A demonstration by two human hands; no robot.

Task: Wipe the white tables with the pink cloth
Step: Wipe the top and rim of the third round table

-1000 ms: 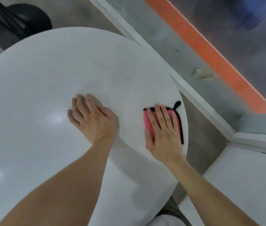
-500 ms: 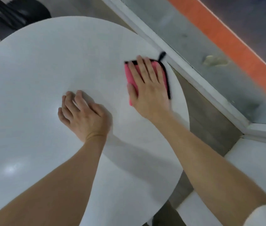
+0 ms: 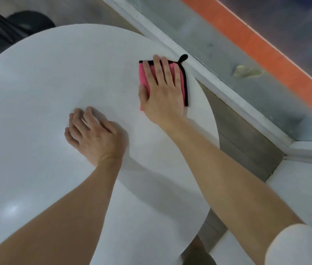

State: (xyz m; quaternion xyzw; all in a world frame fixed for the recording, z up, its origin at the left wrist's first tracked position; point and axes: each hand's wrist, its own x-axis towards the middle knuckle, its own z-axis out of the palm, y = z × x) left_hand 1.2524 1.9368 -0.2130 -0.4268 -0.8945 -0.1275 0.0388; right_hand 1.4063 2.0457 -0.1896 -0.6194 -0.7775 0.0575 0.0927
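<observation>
A round white table (image 3: 42, 88) fills most of the view. A folded pink cloth (image 3: 144, 77) with a black hem and a black loop lies near the table's far right edge. My right hand (image 3: 162, 92) presses flat on the cloth with straight fingers, covering most of it. My left hand (image 3: 94, 136) rests palm down on the bare tabletop near the middle, fingers slightly bent, holding nothing.
A white ledge (image 3: 218, 87) and a glass wall with an orange stripe (image 3: 262, 46) run close along the table's right side. A black table base (image 3: 19, 25) stands at the far left. A second white surface (image 3: 304, 192) sits at the lower right.
My right hand slid the cloth away from me along the table's right edge, from the near right to the far right. My left hand stayed planted on the tabletop.
</observation>
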